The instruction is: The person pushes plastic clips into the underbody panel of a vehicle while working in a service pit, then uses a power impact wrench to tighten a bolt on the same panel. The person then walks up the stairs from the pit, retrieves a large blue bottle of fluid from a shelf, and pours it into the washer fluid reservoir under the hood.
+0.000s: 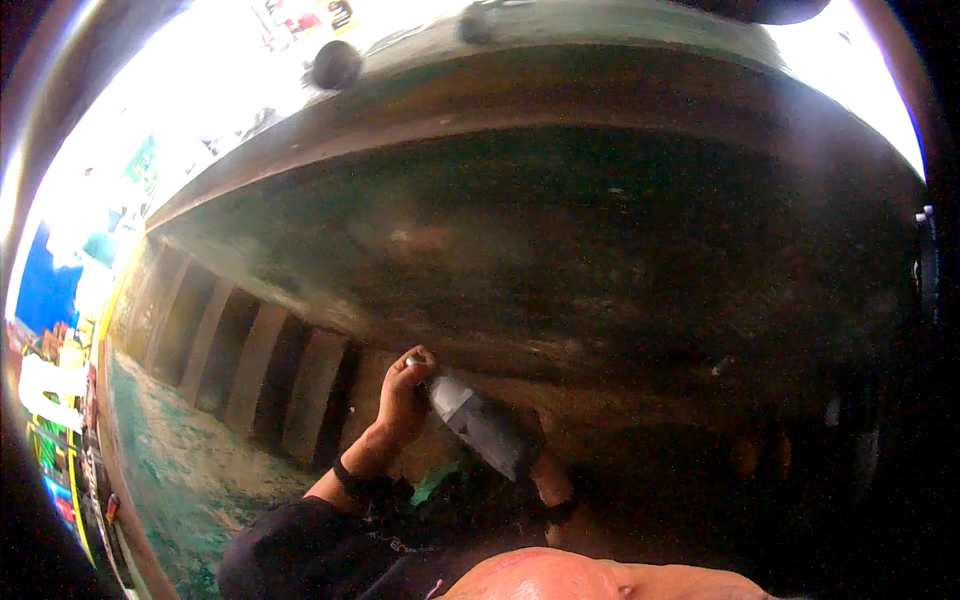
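Observation:
My left hand (pixel 404 378), with a dark band at the wrist, is closed at the upper end of a grey, elongated object (pixel 480 425). This object has a lighter band across it and slants down to the right; its exact kind is not clear. Near its lower end is my right hand (pixel 546 478), mostly in shadow, with a dark band at the wrist. The right fingers are hidden behind the object and in the dark, so their grip does not show. A dark shirt (pixel 310 540) covers my left upper arm and body.
A large, dark greenish panel (pixel 600 210) stretches across in front of me. Slatted bars (pixel 245 375) stand to the left, above a scuffed green surface (pixel 185 480). Bright, cluttered coloured items (pixel 55 400) lie beyond the left edge. A dark round thing (pixel 336 65) shows at the top.

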A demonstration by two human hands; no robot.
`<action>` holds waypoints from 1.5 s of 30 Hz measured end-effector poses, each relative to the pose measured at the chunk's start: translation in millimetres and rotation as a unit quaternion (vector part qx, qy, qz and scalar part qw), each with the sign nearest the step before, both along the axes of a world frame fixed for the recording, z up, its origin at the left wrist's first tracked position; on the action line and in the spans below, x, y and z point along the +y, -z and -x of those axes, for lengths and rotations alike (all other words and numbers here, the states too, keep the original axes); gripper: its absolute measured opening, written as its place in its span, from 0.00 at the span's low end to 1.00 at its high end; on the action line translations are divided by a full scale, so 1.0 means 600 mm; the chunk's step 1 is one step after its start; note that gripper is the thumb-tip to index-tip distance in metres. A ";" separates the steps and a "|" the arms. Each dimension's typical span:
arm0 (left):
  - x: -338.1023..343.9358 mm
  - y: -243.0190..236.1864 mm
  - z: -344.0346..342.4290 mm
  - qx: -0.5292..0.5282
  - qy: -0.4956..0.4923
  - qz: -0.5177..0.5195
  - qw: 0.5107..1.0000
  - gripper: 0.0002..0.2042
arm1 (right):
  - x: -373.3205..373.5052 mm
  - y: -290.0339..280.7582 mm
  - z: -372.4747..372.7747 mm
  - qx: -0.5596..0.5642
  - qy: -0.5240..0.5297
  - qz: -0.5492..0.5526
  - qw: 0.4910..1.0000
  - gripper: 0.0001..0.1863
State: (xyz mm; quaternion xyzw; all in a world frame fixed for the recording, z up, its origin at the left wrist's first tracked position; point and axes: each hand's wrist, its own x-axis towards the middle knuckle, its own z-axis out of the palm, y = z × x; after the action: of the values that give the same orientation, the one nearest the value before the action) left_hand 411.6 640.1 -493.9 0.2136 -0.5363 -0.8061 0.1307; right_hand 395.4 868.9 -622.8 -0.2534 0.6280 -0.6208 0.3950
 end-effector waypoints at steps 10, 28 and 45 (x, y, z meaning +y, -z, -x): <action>-0.348 0.051 -0.149 -0.031 -0.136 0.028 0.990 0.02 | -0.371 0.045 -0.055 -0.024 -0.154 -0.053 0.986 0.20; -0.792 -0.078 -0.299 0.101 -0.488 -0.079 0.863 0.13 | -0.812 -0.174 -0.063 0.350 -0.160 0.051 0.922 0.19; -1.047 -0.122 -0.373 0.133 -0.401 0.059 0.905 0.08 | -1.143 -0.591 0.036 -0.203 0.047 0.384 0.899 0.21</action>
State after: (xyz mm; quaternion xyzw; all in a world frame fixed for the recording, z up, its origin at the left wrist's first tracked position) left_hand 635.3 12.2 -420.5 0.2935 -0.4299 -0.6732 0.5252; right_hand 373.6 183.3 -267.9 -0.2239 0.2580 -0.8697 0.3564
